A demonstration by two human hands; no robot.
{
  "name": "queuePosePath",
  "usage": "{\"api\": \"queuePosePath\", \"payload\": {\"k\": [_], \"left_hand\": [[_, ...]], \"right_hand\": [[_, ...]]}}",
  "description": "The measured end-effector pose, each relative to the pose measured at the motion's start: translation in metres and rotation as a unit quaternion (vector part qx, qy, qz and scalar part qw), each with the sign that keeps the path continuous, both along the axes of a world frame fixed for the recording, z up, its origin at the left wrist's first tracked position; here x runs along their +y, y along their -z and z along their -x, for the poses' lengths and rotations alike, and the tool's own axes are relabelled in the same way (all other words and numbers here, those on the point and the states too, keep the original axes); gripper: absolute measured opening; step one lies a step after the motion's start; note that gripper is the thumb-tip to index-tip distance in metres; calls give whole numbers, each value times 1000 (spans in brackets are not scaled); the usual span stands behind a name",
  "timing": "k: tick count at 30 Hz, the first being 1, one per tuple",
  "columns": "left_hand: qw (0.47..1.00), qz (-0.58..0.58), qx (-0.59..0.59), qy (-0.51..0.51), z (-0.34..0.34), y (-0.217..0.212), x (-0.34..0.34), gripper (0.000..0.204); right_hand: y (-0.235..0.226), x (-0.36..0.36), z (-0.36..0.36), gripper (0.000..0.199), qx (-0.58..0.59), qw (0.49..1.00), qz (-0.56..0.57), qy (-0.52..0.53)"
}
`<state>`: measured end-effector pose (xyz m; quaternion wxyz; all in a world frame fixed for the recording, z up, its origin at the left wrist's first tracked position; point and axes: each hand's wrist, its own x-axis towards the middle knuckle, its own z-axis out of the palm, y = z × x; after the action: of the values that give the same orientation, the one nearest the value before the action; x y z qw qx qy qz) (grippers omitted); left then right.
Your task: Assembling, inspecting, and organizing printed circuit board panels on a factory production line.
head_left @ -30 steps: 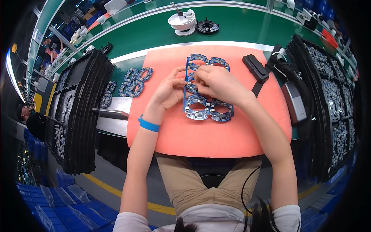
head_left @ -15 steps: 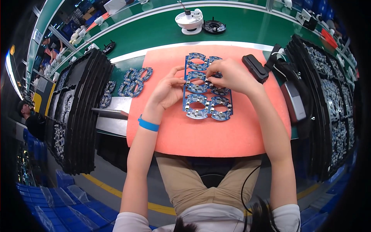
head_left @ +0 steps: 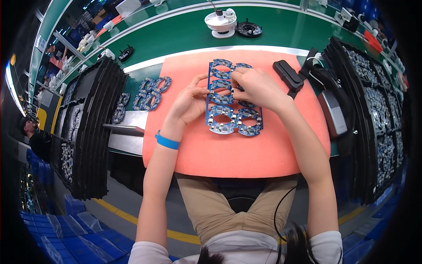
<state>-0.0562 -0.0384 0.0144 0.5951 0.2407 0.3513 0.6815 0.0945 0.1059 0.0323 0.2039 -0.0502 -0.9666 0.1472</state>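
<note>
A blue circuit board panel (head_left: pixel 221 110), made of several joined ring-shaped boards, is over the salmon-coloured foam mat (head_left: pixel 211 158) in front of me. My left hand (head_left: pixel 190 103) grips its left edge, fingertips at the middle row. A blue band (head_left: pixel 167 141) circles that wrist. Over the panel's upper right half, my right hand (head_left: pixel 259 88) has its fingers bent together at the middle ring boards. Whatever is between those fingertips is hidden, and the hand covers part of the boards there. More blue ring boards (head_left: pixel 151 93) lie at the mat's left edge.
Stacked black trays (head_left: pixel 94 132) stand on the left, and more black trays with boards (head_left: pixel 373 110) on the right. A black oblong device (head_left: pixel 288 75) with a strap rests at the mat's upper right. Beyond, a green conveyor (head_left: pixel 176 35) carries a white round housing (head_left: pixel 221 24) and a black round part (head_left: pixel 249 29).
The white housing and black part have moved slightly right along the conveyor. My right fingers have shifted a little on the panel; my left hand keeps its hold.
</note>
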Motion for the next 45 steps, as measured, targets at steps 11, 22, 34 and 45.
{"api": "queuePosePath", "payload": {"k": [11, 22, 34, 45], "left_hand": [[1000, 0, -8, 2, 0, -2, -2, 46], [999, 45, 13, -17, -1, -2, -2, 50], [998, 4, -12, -67, 2, 4, 3, 53], [996, 9, 6, -86, 7, 7, -1, 67]], "right_hand": [[-3, -1, 1, 18, 25, 998, 58, -2], [5, -4, 7, 18, 105, 992, 60, -47], [-2, 0, -1, 13, 31, 998, 55, -26], [7, -12, 9, 13, 89, 995, 32, 18]]}}
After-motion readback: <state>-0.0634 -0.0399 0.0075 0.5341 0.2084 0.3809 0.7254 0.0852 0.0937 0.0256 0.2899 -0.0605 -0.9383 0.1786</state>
